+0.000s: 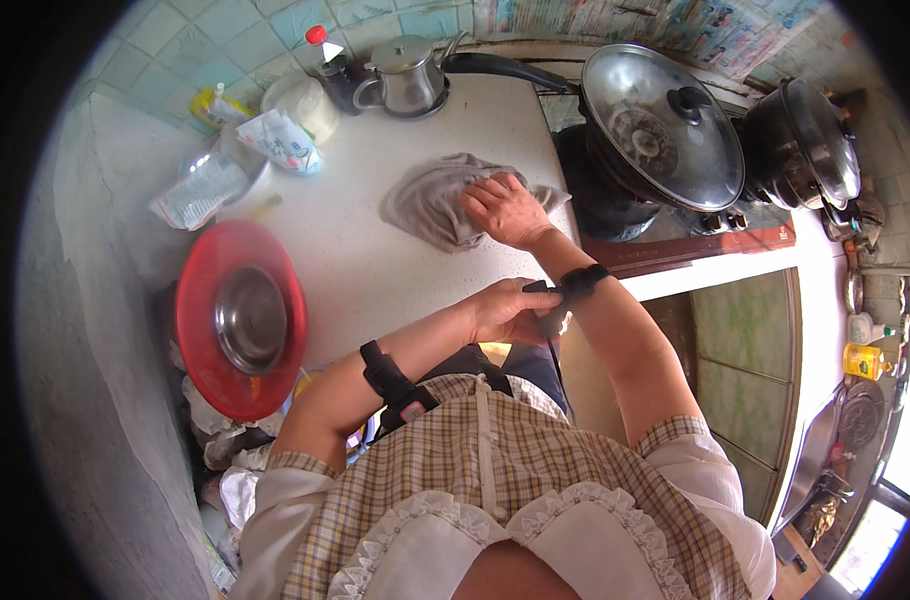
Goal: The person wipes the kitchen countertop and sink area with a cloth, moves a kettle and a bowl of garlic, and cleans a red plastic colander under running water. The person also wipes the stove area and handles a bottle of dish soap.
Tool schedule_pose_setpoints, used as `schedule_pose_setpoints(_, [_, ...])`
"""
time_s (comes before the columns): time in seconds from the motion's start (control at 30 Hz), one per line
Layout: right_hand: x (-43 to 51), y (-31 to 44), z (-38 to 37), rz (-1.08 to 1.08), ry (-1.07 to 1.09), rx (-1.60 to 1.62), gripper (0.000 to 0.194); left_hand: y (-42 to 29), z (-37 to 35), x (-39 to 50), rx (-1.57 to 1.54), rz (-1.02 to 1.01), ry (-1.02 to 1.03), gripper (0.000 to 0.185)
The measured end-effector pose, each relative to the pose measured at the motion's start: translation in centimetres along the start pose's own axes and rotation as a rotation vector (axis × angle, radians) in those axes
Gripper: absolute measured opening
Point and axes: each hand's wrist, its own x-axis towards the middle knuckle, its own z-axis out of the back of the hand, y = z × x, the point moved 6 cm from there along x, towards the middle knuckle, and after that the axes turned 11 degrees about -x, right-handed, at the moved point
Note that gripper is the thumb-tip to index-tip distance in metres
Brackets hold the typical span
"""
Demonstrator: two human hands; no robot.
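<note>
A crumpled grey-brown cloth (pixel 432 199) lies on the white countertop (pixel 350 255). My right hand (pixel 504 210) presses on the right part of the cloth, fingers bent over it. Below it, near the counter's front edge, my left hand (pixel 511 307) holds a small black object (pixel 549 319) between thumb and fingers, close to my right forearm. A thin black cable hangs from that object; what exactly it is, I cannot tell. Black straps with small devices are around both forearms.
A lidded pan (pixel 661 127) and a dark pot (pixel 807 146) stand on the gas stove at the right. A steel kettle (pixel 406 75) and a red-capped bottle (pixel 335 67) are at the back. A red basin (pixel 192 322) holding a steel bowl (pixel 251 321) is at the left, below plastic packets (pixel 282 142).
</note>
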Motion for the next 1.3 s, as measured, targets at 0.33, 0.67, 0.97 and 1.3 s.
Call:
schedule_pose_setpoints(0.33, [-0.2,-3.0,1.1,-1.005,-0.183,1.051,0.023,-9.5,8.4,-1.5,-0.272,-0.514,-0.186,0.023])
schedule_pose_setpoints(0.67, [-1.3,14.3,5.9,-0.734,0.978,1.946,0.074,-17.2,14.9,-6.9,-0.242,-1.133,-0.624,0.026])
schedule_pose_setpoints(0.97, [-0.8,16.5,6.0,-0.932,1.151,2.278,0.046,-15.8,7.8,-8.9,1.775,-1.596,-0.870,0.027])
schedule_pose_setpoints(1.3, [0.7,15.8,6.8,-0.599,1.056,1.989,0.061,-15.9,16.5,-8.2,-0.349,-1.232,-0.675,0.023])
